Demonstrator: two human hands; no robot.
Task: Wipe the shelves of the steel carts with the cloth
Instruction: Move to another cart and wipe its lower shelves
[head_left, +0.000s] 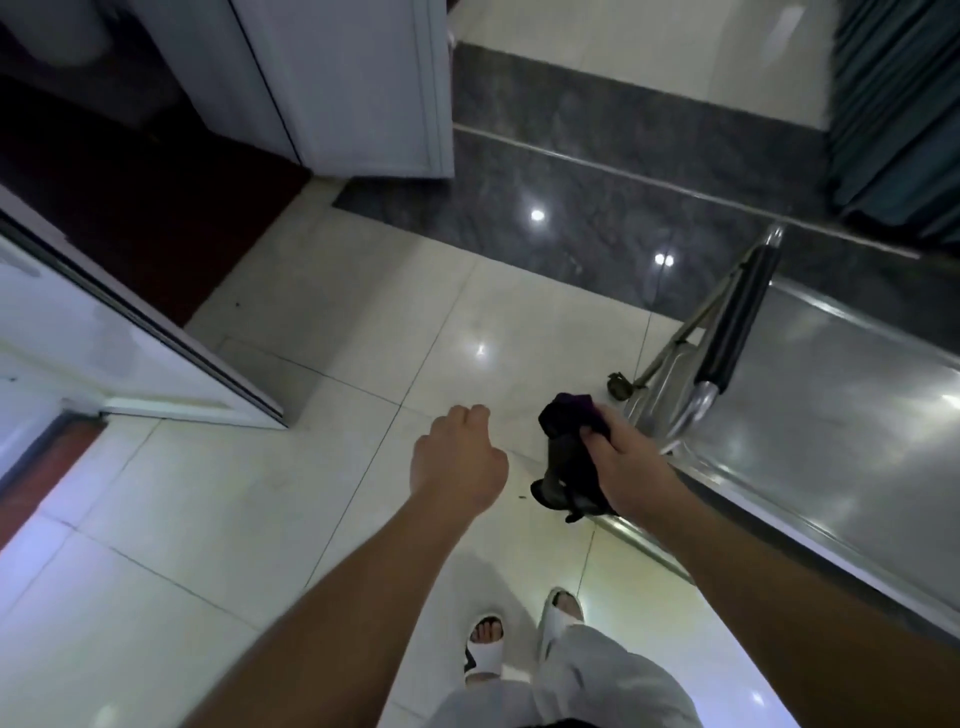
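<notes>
**Cloth in hand, cart alongside, wiping yet to show**

The person stands on the pale tiled floor (218, 509) in white sandals (484, 649), and the steel cart (831, 415) sits close on the right, its flat top shelf bare and throwing back ceiling lights. The right hand (626, 467) is clenched around a dark cloth (566, 447), bunched up, with a loose end dangling below the fist. It hangs just off the cart's near corner, beside the black-gripped push handle (737, 317), and the cloth does not appear to be touching the steel. The left hand (460, 462) floats over the floor, fingers curled loosely in, holding nothing.

Progress? My read: early, or between passes. The top shelf looks clean and shiny, but the glare makes it impossible to say whether it has been wiped. A lower shelf is only glimpsed near the wheel (618, 384). Only one cart is in view, so any others remain unaccounted for.
</notes>
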